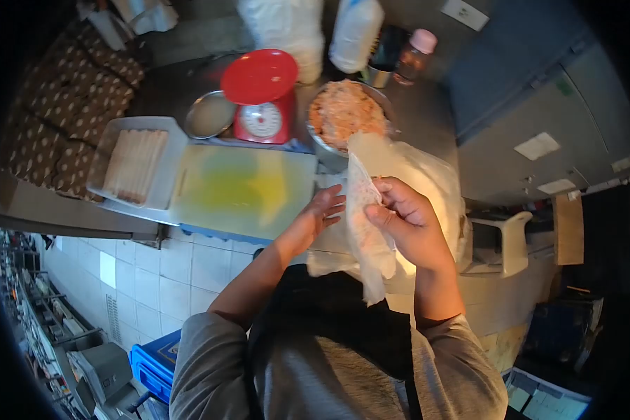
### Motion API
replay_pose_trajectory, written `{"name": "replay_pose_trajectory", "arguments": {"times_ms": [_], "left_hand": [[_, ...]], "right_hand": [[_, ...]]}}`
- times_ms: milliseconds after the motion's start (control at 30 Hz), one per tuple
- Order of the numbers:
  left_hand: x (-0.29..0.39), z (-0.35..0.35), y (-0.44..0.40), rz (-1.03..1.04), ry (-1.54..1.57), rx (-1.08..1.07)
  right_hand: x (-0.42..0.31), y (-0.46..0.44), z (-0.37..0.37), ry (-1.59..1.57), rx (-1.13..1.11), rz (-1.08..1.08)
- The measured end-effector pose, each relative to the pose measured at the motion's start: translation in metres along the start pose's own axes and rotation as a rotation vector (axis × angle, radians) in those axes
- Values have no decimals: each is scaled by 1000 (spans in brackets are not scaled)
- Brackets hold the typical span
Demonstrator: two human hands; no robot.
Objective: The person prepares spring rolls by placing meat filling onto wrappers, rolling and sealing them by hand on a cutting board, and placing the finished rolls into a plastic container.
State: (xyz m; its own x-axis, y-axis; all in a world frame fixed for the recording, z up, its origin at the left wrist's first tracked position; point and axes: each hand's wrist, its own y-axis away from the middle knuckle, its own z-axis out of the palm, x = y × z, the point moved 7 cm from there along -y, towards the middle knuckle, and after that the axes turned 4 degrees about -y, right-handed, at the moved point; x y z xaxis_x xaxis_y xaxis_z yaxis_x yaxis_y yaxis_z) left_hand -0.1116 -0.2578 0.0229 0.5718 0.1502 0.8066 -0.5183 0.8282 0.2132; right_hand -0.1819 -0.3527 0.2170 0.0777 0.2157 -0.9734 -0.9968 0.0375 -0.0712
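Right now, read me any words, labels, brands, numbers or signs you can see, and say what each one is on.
No text is sharp enough to quote.
Red kitchen scale, round white dial: markings too small and blurred to read.
Grey plastic bin at lower left: pale marks, unreadable.
White paper sheet on the grey metal cabinet: no legible words.

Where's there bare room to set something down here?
The widest bare patch is the cutting board, between the tub of rolls and your left hand. A narrower strip runs between the pot of filling and the grey cabinet. Behind the board and pot it's crowded: metal bowl, red scale, pink-capped bottle.
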Motion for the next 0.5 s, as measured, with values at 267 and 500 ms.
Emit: {"name": "replay_pose_trajectory", "arguments": {"times_ms": [267, 500], "left_hand": [[123, -173, 132, 59, 306, 295], [114, -300, 118, 49, -321, 443]], "right_hand": [[75, -87, 65, -240, 211, 63], [256, -85, 41, 339, 650, 258]]}}
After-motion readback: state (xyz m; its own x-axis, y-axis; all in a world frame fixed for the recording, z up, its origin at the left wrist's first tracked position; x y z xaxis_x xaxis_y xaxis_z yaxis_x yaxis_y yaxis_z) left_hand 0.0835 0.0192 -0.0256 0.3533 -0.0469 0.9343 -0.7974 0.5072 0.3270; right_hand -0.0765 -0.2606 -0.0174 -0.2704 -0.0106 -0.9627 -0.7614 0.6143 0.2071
